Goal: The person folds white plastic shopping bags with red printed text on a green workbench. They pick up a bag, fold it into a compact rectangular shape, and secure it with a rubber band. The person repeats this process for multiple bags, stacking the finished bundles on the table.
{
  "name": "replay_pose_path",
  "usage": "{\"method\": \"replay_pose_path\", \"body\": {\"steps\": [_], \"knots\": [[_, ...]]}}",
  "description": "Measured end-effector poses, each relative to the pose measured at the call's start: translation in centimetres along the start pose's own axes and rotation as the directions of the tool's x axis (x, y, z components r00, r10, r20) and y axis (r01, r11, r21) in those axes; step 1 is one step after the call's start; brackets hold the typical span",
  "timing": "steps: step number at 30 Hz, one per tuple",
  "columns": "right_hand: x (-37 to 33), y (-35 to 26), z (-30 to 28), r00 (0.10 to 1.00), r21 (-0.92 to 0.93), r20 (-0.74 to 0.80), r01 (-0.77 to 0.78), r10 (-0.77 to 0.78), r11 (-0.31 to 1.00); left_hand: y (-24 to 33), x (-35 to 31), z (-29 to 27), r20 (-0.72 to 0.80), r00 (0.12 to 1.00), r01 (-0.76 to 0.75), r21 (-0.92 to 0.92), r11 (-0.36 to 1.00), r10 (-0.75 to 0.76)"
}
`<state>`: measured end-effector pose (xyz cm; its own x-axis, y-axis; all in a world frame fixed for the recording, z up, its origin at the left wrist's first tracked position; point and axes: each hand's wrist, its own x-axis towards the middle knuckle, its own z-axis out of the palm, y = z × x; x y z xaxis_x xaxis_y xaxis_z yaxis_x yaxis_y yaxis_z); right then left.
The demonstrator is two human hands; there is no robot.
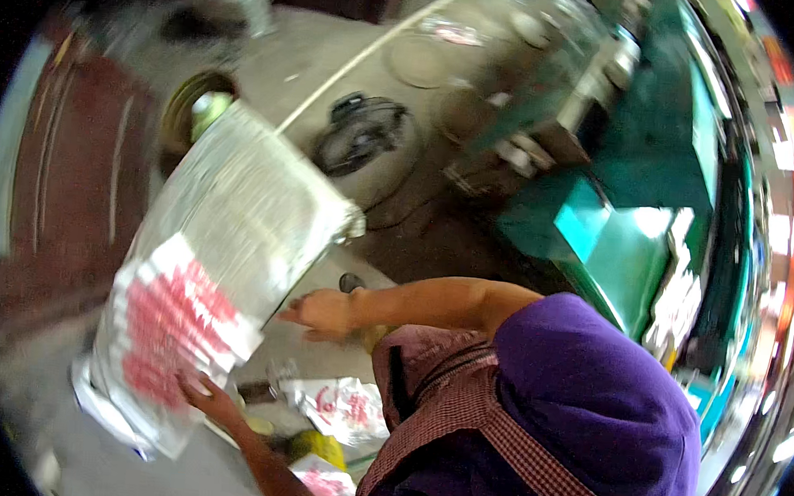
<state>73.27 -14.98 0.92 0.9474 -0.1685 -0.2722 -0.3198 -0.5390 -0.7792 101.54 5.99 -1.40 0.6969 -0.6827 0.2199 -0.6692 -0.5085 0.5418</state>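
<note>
red-and-white bags (176,329) are lying overlapped on the near end of the pale table (244,180), probably for keeping flat and within reach; the left hand (210,399) is touching their right edge, whether pinching or merely steadying cannot be told. beyond the stack the table is extending, offering sliding room, and the right hand (319,315) is hovering ungripped, fingers loosely extended, just beside its right edge.

Bags (176,329) on table (243,185), machine (652,147) at right

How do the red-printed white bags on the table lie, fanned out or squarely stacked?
Fanned out: the bags show overlapping, staggered red bands across the table.
</note>
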Motion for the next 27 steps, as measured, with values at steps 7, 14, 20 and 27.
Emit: {"method": "replay_pose_path", "body": {"steps": [7,14,20,27], "knots": [[-34.4,2.5,3.3,0.838,0.091,-0.409,-0.355,0.36,0.93,29.3,-12.0,8.3,0.567,0.509,-0.407,-0.505,0.761,0.648],[-66.7,3.4,14.6,-0.413,0.599,-0.756,-0.749,0.508,0.283,55.0,-24.1,13.9,0.305,0.011,-0.446,-0.851,0.278,0.952],[-81.8,4.1,26.3,-0.886,0.874,-0.431,-0.457,0.173,-0.163,67.5,-38.2,21.3,0.352,-0.201,-0.487,-0.845,0.219,0.914],[-84.9,10.4,24.2,-0.921,0.932,-0.33,-0.353,0.21,-0.086,69.9,-42.1,28.5,0.577,-0.113,-0.677,-0.64,0.363,0.809]]}}
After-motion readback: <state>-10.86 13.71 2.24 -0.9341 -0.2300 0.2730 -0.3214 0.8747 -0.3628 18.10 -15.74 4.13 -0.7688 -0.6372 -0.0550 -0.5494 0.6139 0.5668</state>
